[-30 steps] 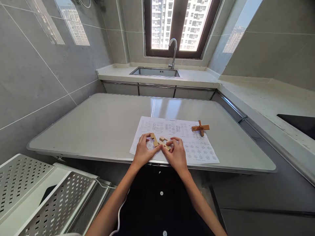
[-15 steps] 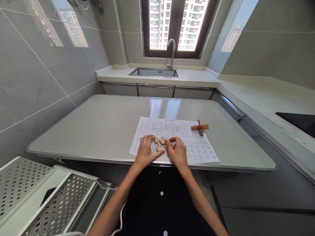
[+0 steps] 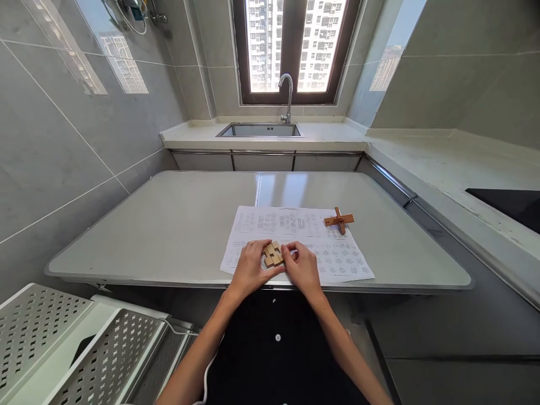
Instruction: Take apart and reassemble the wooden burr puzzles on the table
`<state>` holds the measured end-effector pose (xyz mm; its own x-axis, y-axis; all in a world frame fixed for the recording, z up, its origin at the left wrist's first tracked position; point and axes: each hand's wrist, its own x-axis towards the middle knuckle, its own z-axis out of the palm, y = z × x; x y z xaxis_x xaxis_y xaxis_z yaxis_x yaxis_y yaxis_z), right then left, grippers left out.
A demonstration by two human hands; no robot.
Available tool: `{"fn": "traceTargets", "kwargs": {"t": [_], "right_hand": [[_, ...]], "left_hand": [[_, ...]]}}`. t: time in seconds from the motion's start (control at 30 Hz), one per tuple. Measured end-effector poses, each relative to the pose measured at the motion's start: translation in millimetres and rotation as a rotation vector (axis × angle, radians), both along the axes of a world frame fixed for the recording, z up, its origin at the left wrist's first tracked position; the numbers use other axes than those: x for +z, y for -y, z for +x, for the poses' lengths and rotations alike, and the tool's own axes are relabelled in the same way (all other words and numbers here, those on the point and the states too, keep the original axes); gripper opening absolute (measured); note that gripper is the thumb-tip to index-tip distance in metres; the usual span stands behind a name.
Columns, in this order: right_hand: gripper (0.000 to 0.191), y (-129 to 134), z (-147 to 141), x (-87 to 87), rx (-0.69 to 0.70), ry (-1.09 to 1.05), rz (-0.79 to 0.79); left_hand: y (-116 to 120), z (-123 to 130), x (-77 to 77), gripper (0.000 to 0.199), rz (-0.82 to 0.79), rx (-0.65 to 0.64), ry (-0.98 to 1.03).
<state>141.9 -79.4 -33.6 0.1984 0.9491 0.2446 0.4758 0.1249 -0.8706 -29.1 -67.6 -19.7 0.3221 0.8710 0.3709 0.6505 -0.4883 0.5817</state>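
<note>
Several pale notched wooden puzzle blocks (image 3: 273, 255) lie pressed side by side between my hands, near the table's front edge. My left hand (image 3: 252, 263) curves round their left and near sides, fingers at the far left corner and thumb along the near edge. At their right side my right hand (image 3: 302, 266) is closed, thumb and index finger pinched against the blocks. Under them lies a white printed sheet (image 3: 304, 242) with rows of small diagrams. A brown wooden cross-shaped puzzle (image 3: 339, 220) rests on the sheet's far right part.
The pale folding table (image 3: 177, 219) spreads out on both sides of the sheet. Behind it are a counter with a sink (image 3: 261, 130) and a faucet (image 3: 288, 95). A white perforated rack (image 3: 105, 349) stands at the lower left, with a white cable (image 3: 206, 374) by my left arm.
The wooden blocks, loose and apart before, now sit close together in one compact group. Both hands have drawn in round them. The whole view has shifted slightly.
</note>
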Motion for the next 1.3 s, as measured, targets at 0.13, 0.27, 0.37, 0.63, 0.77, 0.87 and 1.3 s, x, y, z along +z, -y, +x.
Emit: {"fn": "traceTargets", "kwargs": {"t": [0.13,0.27,0.37,0.63,0.77,0.87,1.3], "right_hand": [[0.037,2,0,1.0,0.055,-0.020,-0.002],[0.038,3,1,4.9,0.066,-0.033,-0.005],[0.037,3,0,6.0,0.069,-0.028,0.001],[0.037,3,-1,5.3,0.073,-0.023,0.012],[0.036,4,-2,4.6,0.072,-0.025,0.007],[0.036,5,-2,4.7,0.069,-0.012,0.019],[0.036,6,-3,3.3,0.080,0.018,0.014]], "left_hand": [[1,1,2.2,0.058,0.004,-0.020,0.006],[0,1,3.3,0.052,-0.001,-0.030,0.005],[0,0,2.7,0.052,-0.006,-0.027,0.015],[-16,-15,5.0,0.053,-0.081,0.111,0.117],[-42,-30,9.9,0.055,-0.060,0.187,0.100],[-68,-41,9.5,0.054,-0.036,0.206,0.054],[-150,-55,-3.2,0.054,0.069,0.308,-0.079]]}}
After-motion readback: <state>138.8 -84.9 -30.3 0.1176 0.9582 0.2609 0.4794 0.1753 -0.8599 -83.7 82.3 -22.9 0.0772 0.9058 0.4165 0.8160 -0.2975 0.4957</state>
